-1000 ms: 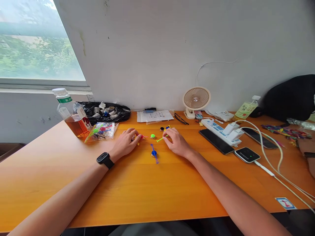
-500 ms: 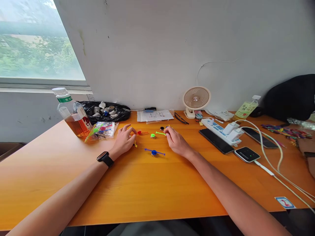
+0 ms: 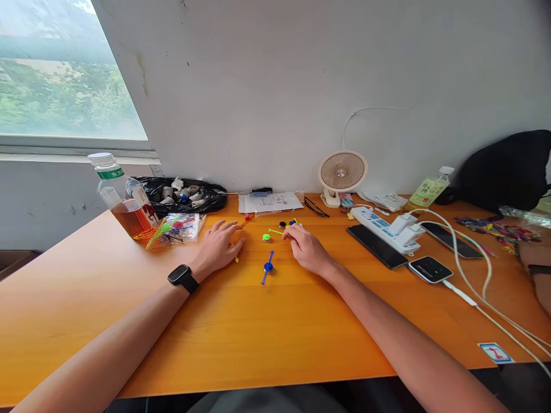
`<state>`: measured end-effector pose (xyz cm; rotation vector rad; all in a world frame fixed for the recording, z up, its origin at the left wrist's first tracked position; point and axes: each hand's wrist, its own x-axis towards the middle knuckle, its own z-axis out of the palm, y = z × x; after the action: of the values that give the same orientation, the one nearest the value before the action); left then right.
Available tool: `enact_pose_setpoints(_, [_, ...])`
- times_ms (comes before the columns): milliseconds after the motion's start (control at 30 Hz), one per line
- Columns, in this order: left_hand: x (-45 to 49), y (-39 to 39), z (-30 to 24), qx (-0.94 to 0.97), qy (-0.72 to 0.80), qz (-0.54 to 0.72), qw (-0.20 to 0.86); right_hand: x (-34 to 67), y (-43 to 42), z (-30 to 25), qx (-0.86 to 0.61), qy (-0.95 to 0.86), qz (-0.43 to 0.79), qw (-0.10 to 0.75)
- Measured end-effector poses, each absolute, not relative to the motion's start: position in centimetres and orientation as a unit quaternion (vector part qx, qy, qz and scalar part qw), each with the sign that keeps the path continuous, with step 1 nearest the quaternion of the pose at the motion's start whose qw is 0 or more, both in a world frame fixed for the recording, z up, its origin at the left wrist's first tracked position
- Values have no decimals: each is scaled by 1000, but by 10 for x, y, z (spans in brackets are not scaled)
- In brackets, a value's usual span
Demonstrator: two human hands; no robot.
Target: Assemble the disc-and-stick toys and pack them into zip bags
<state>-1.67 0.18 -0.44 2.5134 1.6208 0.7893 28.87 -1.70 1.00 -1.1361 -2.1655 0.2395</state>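
My left hand (image 3: 219,248) rests low over the table with its fingers stretched out. A red plastic piece (image 3: 246,218) shows beyond its fingertips, and a yellow arrow-ended piece (image 3: 236,259) pokes out by its thumb. My right hand (image 3: 309,248) is closed in a pinch on a thin green stick (image 3: 275,232), which points left. Just left of that stick stands a small green round piece (image 3: 266,238). Nearer to me, between the hands, a blue spinner (image 3: 268,268) has its long bar pointing away from me. Black, blue and yellow bits (image 3: 283,224) lie beyond my right hand.
A tea bottle (image 3: 133,212), a clear packet of coloured parts (image 3: 177,228) and a black bag (image 3: 206,195) stand left. Behind are papers (image 3: 275,202) and a fan (image 3: 343,172). Right are a phone (image 3: 377,246), a power strip (image 3: 385,229) and white cables (image 3: 486,269).
The blue spinner's bar has turned from sideways to pointing away from me. The red piece's bar has turned too. My left fingers have spread out flatter; my right hand has hardly moved.
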Motion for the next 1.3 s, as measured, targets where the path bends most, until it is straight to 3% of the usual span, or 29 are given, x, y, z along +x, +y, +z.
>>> enact_pose_setpoints(600, [-15, 3, -3, 844, 503, 185, 29, 287, -16, 7, -434, -836, 89, 323])
enact_pose_setpoints(967, [-12, 4, 2, 803, 518, 295, 3, 288, -17, 10, -435, -835, 92, 325])
enact_pose_setpoints(1300, [-12, 1, -1, 818, 507, 271, -7, 288, -17, 10, -435, -836, 93, 323])
